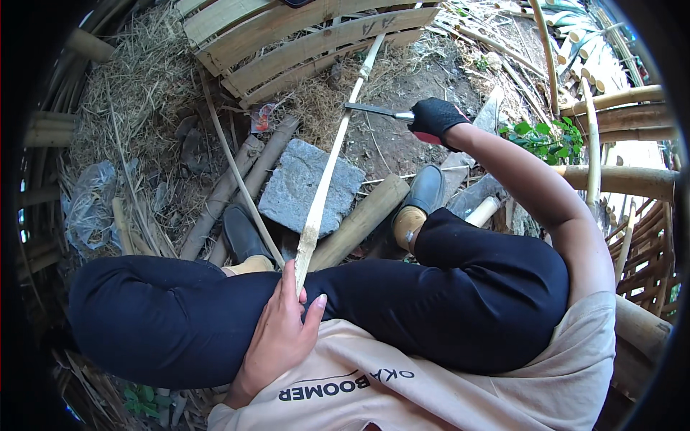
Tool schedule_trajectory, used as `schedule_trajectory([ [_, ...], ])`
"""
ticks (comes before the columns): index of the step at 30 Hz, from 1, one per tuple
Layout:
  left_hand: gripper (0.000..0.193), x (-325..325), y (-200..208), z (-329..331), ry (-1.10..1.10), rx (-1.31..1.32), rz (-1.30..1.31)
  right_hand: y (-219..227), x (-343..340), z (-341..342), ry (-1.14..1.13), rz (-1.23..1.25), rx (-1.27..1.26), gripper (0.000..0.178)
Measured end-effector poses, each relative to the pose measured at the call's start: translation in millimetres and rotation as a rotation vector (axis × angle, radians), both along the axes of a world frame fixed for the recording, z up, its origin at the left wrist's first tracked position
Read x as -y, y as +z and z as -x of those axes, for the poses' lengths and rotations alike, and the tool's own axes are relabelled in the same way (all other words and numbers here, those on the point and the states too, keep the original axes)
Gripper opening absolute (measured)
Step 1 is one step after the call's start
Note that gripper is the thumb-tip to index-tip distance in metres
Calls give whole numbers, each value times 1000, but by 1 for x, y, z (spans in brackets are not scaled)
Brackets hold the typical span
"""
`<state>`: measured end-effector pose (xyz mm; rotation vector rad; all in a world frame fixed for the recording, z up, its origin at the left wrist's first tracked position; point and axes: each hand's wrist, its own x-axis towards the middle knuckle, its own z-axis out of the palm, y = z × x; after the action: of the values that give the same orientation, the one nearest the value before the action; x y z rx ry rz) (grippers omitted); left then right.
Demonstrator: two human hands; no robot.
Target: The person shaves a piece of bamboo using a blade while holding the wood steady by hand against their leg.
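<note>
A long pale bamboo strip (333,164) runs from my lap, over a grey stone block (302,179), up toward a slatted wooden crate. My left hand (282,334) is bare and closed around its near end, the thumb on the right side and a finger along the left. A darker node shows just beyond those fingers. Out to the right, my right hand (437,121), in a black glove, grips a knife (379,110). Its blade points left, with the tip at the upper part of the strip. The knife's handle is mostly hidden inside the glove.
The slatted crate (309,47) stands at the far side. Bamboo poles (363,219) lie beside the stone, near my shoes. A thin stick (230,154) leans to the left. Crumpled clear plastic (93,205) lies at left, green leaves (544,141) at right. Dry straw covers much ground.
</note>
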<state>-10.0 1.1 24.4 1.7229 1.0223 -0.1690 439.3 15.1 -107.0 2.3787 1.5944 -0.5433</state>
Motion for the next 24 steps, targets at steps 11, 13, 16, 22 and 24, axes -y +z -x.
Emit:
schedule_trajectory([
  [11, 68, 1, -5, 5, -12, 6, -70, -4, 27, 115, 67, 52, -583, 38],
  [13, 68, 2, -7, 6, -20, 19, -75, 0, 29, 116, 68, 45, -501, 33],
  [16, 67, 1, -5, 4, -19, 15, -77, 11, 16, 105, 171, 42, -274, 27],
  [22, 66, -6, 3, -2, 33, 5, 22, 2, -5, 75, 103, 9, -215, 25],
  [24, 67, -4, 2, 0, 47, 4, 56, -5, -9, 37, 27, -14, -125, 27],
])
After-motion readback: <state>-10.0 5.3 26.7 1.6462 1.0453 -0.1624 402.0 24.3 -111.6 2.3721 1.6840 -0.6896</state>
